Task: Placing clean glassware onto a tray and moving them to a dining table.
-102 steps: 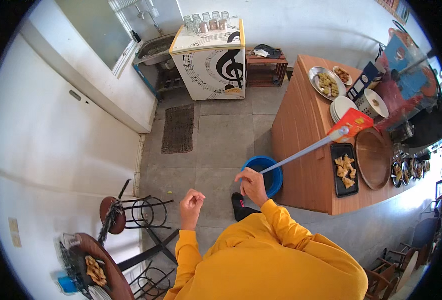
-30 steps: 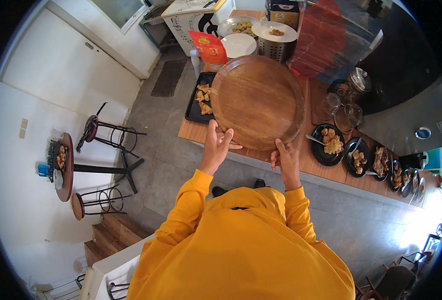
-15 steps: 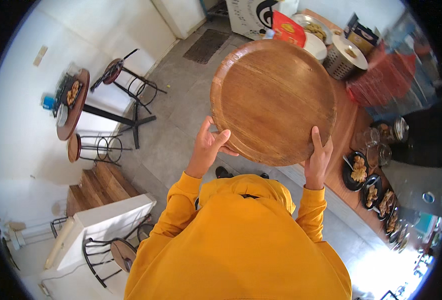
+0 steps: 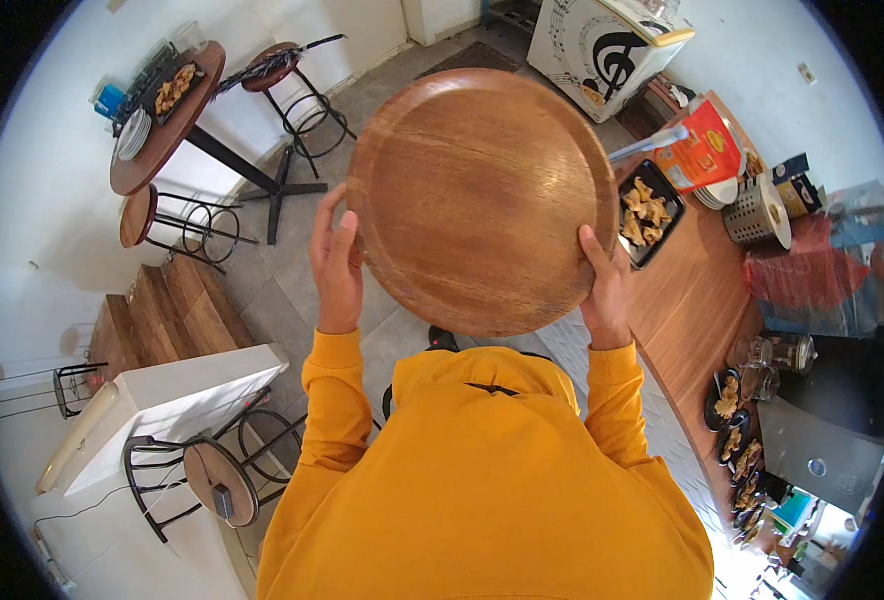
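Note:
A round brown wooden tray (image 4: 482,200) with a raised rim is held level in front of me, and nothing lies on it. My left hand (image 4: 338,270) grips its left edge, thumb up against the rim and the other fingers partly hidden beside and below it. At the lower right edge, my right hand (image 4: 605,290) clasps the rim with the thumb on top; its other fingers are mostly hidden underneath. Just beyond the tray's right side, a black rectangular dish (image 4: 652,215) of fried food rests on the wooden counter (image 4: 687,300).
Along the counter are a red packet (image 4: 704,145), a perforated metal canister (image 4: 757,212), glass jars (image 4: 757,365) and several black plates (image 4: 730,400) of food. A round table (image 4: 202,80) with stools stands far left, wooden steps (image 4: 177,310) and a chair (image 4: 220,480) nearer.
The tray and both hands have shifted left in view. My left hand has moved up along the rim. The black dish of fried food, formerly hidden, now shows beside the tray.

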{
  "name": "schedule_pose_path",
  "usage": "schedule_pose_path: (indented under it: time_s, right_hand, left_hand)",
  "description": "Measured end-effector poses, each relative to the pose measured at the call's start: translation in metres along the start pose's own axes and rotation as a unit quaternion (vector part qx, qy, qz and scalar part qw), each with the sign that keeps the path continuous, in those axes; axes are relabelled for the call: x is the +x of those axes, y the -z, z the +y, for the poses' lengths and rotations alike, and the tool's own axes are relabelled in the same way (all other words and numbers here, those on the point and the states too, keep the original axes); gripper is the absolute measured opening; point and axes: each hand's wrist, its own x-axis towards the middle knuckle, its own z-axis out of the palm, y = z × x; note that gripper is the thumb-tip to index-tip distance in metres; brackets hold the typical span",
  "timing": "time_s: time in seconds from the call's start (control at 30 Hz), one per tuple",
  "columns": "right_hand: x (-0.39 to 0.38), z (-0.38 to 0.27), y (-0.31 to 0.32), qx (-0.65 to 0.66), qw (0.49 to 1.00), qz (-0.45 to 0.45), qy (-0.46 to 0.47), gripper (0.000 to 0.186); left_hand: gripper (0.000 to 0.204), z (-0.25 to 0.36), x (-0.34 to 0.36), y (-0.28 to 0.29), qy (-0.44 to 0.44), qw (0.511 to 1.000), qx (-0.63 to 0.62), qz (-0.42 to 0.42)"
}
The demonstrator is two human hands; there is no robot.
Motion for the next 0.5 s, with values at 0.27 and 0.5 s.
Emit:
schedule_pose_path:
  time_s: [0.27,0.5]
  right_hand:
    - [0.028,0.041,-0.051,-0.013,0.993,-0.076,-0.086,0.045]
    - [0.065,0.061,-0.075,-0.013,0.994,-0.065,-0.084,0.05]
  left_hand:
    - [0.048,0.017,0.038,0.053,-0.026,0.998,0.056,0.016]
    - [0.047,0.013,0.065,0.059,0.031,0.998,0.051,0.031]
